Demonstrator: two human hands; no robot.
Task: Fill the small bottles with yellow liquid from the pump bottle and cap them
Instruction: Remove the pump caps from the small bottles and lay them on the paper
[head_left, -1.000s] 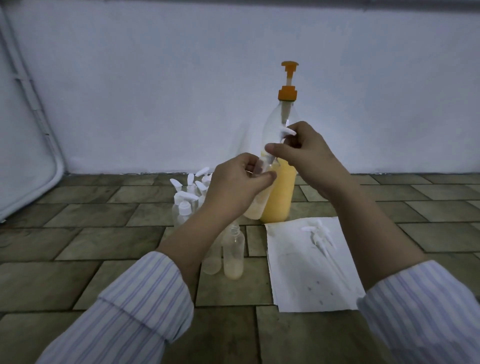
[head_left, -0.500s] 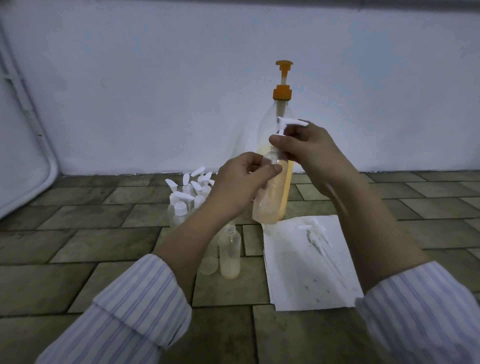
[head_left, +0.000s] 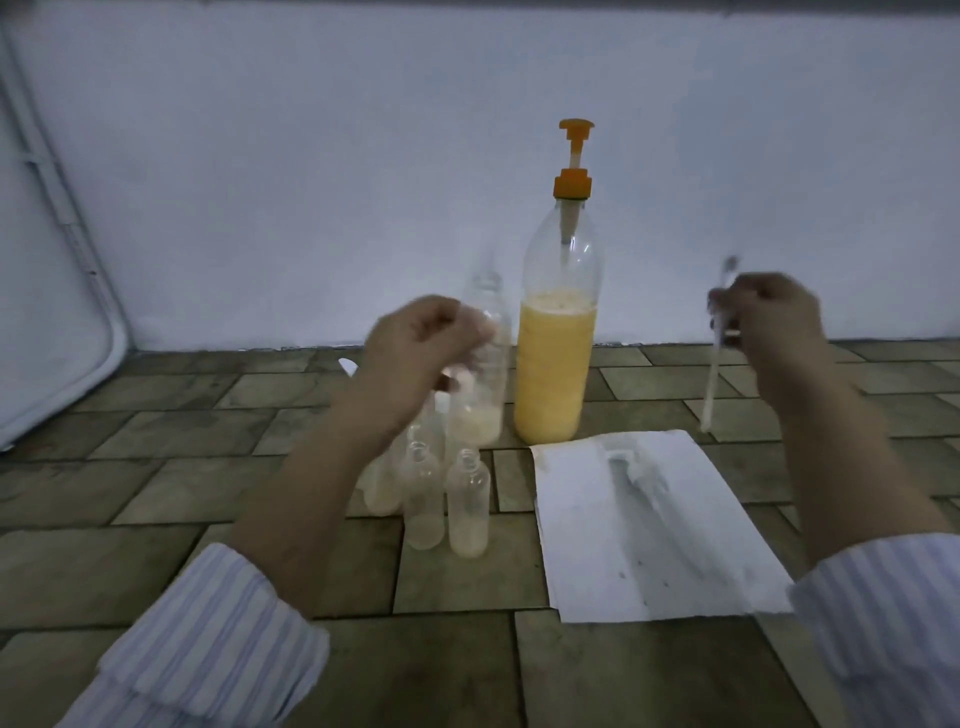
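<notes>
The left hand (head_left: 415, 343) is curled around a small clear bottle (head_left: 485, 374), holding it upright above the tiled floor (head_left: 156, 467) just to the left of the pump bottle (head_left: 558, 332); the small bottle's neck is uncapped and a shallow layer of pale yellow liquid sits at its bottom. The right hand (head_left: 774, 327) is well apart from the left, raised to the right of the pump bottle, its fingers pinched on a white spray cap with dip tube (head_left: 714, 364); the tube hangs down from the hand, its lower end above the floor near the far right corner of a white sheet of paper (head_left: 649, 525). The cap is blurred, so its head is hard to make out. The pump bottle stands on the floor against the white wall (head_left: 311, 182), clear plastic with an orange pump head (head_left: 574, 156), and holds yellow liquid up to about half its height. Below the left hand a cluster of open small bottles (head_left: 452, 504) stands on the floor, each with a little pale liquid at the bottom. The paper lies flat on the floor just beside this cluster, with faint dark specks and a blurred whitish item on it that cannot be identified. Both forearms show striped shirt sleeves (head_left: 208, 639) pushed back from the wrists.
</notes>
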